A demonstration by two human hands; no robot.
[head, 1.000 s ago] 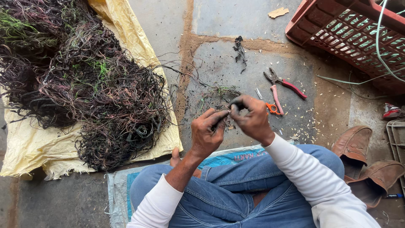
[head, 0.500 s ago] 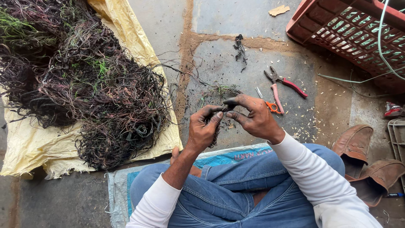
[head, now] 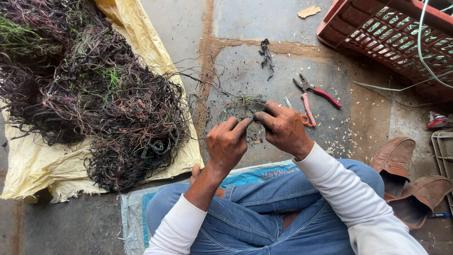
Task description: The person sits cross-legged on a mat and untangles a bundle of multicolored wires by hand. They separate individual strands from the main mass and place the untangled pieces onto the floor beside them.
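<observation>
Pinching a short dark stem piece (head: 255, 118) from both ends, left hand (head: 226, 144) at eight o'clock, right hand (head: 284, 128) at three; fingers clamped, its axis running left-right above the floor (head: 236, 66).

Wire heap (head: 89, 99) on sheet (head: 33, 165) left; pliers (head: 315, 92), crate (head: 391, 35) right.

ahead of our left hand (head: 227, 144) and right hand (head: 283, 128) lies bare stone floor (head: 245, 71), passable but for a small dark clump (head: 266, 54). to the left the tangle of wires (head: 89, 94) on its yellow sheet (head: 33, 165) blocks us. pliers (head: 315, 92) lie just right; the red crate (head: 401, 38) and brown shoes (head: 406, 179) close off the far right.
</observation>
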